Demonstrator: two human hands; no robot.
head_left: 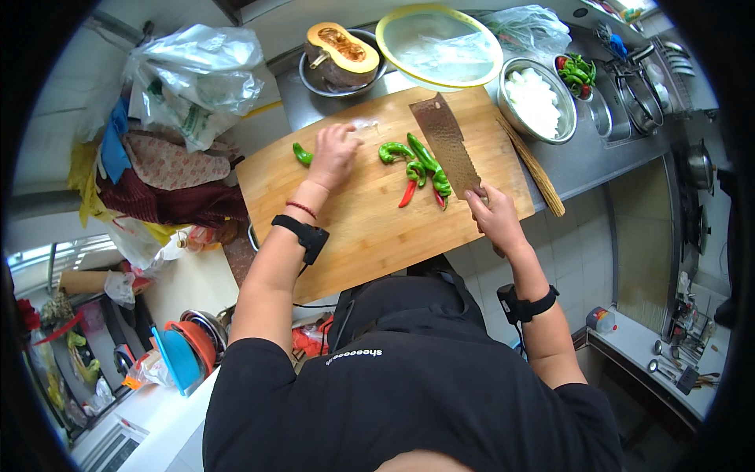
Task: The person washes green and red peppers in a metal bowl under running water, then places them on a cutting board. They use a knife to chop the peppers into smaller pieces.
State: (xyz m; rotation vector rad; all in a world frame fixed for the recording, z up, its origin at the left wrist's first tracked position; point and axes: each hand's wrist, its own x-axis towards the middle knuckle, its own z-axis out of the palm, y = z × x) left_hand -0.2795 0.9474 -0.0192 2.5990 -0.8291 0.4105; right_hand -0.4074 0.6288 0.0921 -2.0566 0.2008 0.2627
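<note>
My right hand (496,217) grips the handle of a cleaver (443,140), whose wide, dimpled blade points away from me over the right part of a wooden cutting board (354,236). Left of the blade lie several green chili peppers (420,152), some with red ends (407,193). My left hand (331,156) is low over the board's far left part, fingers bent and slightly apart, with nothing visible in them. Beside it, on the left, is another green pepper (302,154), partly hidden by the hand. Small pale scraps lie near its fingertips.
Behind the board stand a metal bowl (307,79) with a halved pumpkin (344,56) and a yellow-rimmed basin (382,35). To the right are a bowl of white pieces (534,100), a bowl of peppers (577,75) and a bundle of thin sticks (534,168). Plastic bags (200,71) hang left.
</note>
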